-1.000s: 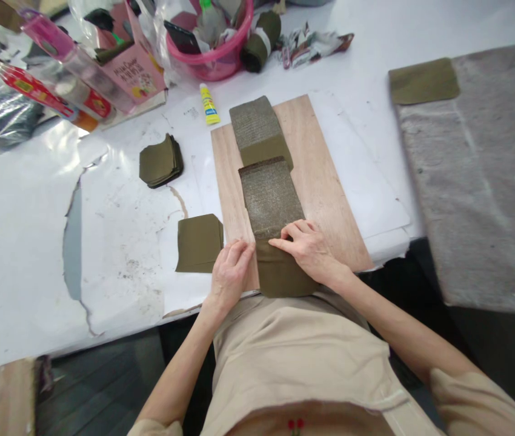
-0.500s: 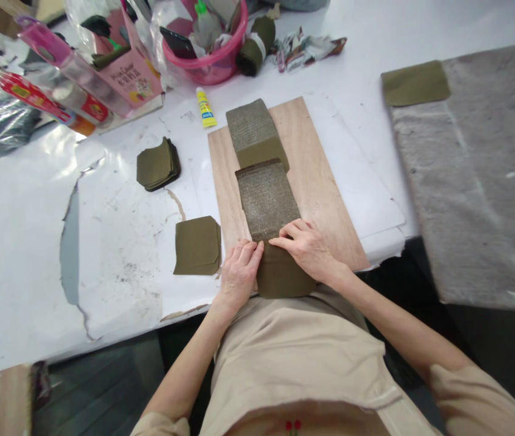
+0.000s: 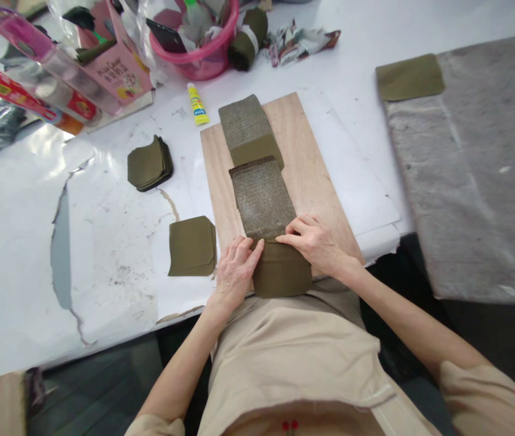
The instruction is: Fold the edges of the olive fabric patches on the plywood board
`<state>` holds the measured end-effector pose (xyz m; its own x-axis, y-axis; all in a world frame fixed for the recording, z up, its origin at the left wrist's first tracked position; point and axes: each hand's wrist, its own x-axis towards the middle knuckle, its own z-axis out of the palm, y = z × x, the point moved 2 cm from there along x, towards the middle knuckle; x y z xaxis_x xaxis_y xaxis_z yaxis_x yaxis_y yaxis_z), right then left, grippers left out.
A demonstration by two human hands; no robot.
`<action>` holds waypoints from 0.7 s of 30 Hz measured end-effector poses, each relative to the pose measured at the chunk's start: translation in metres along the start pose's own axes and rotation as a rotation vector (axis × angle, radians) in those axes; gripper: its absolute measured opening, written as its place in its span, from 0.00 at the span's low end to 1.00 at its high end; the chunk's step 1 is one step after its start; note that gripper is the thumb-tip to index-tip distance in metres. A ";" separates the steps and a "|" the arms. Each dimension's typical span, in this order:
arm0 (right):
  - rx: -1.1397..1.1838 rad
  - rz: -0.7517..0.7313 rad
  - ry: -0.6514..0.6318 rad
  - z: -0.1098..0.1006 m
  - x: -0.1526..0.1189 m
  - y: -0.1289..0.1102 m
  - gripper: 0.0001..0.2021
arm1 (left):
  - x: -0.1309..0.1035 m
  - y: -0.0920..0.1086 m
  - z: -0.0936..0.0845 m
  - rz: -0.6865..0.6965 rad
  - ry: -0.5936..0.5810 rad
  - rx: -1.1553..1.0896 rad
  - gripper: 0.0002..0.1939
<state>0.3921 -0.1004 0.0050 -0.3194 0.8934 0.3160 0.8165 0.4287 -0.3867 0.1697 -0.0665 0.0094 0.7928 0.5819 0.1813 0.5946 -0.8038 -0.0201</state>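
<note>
An olive fabric piece (image 3: pixel 282 272) lies at the front of a wooden board (image 3: pixel 318 188), its lower end over the edge by my lap. Its upper edge meets a rough-textured olive-grey panel (image 3: pixel 263 197). My left hand (image 3: pixel 234 269) is closed on the left part of this seam, thumb pressing along it. On the right part, my right hand (image 3: pixel 314 242) has curled fingers and a thumb pressed to the same edge. Farther up the board rests another textured panel (image 3: pixel 245 121) with a smooth olive strip. What lies under the fingertips is hidden.
Left of the board are a few olive pieces (image 3: pixel 191 245) and a thicker stack (image 3: pixel 148 163). A yellow glue tube (image 3: pixel 198 106) lies behind. A pink basket (image 3: pixel 198 63), fabric roll (image 3: pixel 248 39) and pink box (image 3: pixel 119 69) stand at the back. A grey padded board (image 3: pixel 475 169) is right.
My thumbs are slightly farther apart along the seam, the right one having slid rightward. The whole view has shifted a little; the fabric pieces keep their places on the board.
</note>
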 end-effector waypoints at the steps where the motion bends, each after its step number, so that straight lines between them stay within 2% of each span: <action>1: -0.010 0.001 -0.002 0.000 -0.001 0.000 0.10 | 0.001 0.000 -0.001 0.018 -0.009 0.000 0.21; 9: -0.023 -0.006 0.004 -0.001 -0.002 -0.002 0.11 | 0.014 0.003 -0.006 0.098 -0.106 0.020 0.22; 17: -0.020 0.008 0.008 -0.011 -0.011 0.014 0.11 | 0.016 0.006 -0.006 0.121 -0.112 0.042 0.24; 21: -0.006 0.025 -0.001 -0.015 -0.015 0.018 0.12 | 0.020 0.007 -0.008 0.145 -0.151 0.017 0.24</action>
<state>0.4187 -0.1078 0.0060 -0.2996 0.9037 0.3060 0.8271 0.4058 -0.3889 0.1886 -0.0618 0.0205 0.8804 0.4735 0.0256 0.4742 -0.8789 -0.0516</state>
